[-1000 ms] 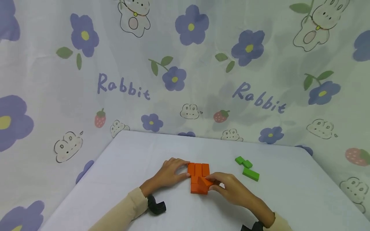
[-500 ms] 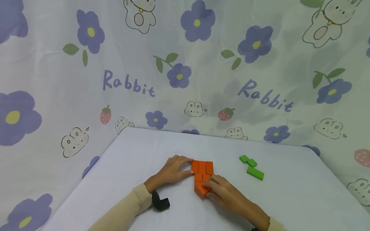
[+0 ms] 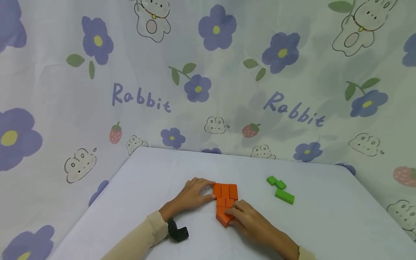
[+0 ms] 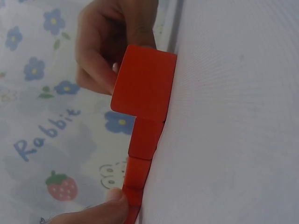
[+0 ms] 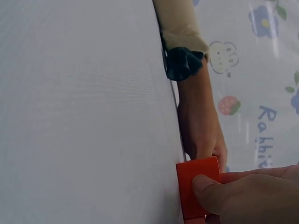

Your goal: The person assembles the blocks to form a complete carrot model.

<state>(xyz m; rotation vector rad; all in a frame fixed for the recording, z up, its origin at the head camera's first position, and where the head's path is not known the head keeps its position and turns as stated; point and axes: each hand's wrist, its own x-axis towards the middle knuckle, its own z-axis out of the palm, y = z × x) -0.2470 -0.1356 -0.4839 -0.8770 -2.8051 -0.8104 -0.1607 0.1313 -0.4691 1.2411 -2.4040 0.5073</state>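
Observation:
Several orange blocks [image 3: 225, 190] lie together on the white table, with a row of upright-pointing rectangles at the far end and smaller pieces in front. My left hand [image 3: 192, 195] touches the left side of this group with index finger and thumb; its thumb [image 4: 112, 203] rests against one block in the left wrist view. My right hand [image 3: 251, 220] pinches an orange block [image 3: 224, 217] at the near end, set at an angle and thicker than those behind it. In the right wrist view, the right thumb [image 5: 208, 189] presses the block's near face; its far side is hidden.
Two small green blocks [image 3: 276, 182] and a longer green block [image 3: 284, 196] lie to the right of the orange group. A curtain [image 3: 208, 90] printed with flowers and rabbits hangs behind the table [image 3: 182, 162]. A black strap [image 3: 178, 233] sits at the left wrist.
My right hand has lowered the tilted orange block and moved it toward the near end of the group, where it sits angled. The left hand stays beside the group.

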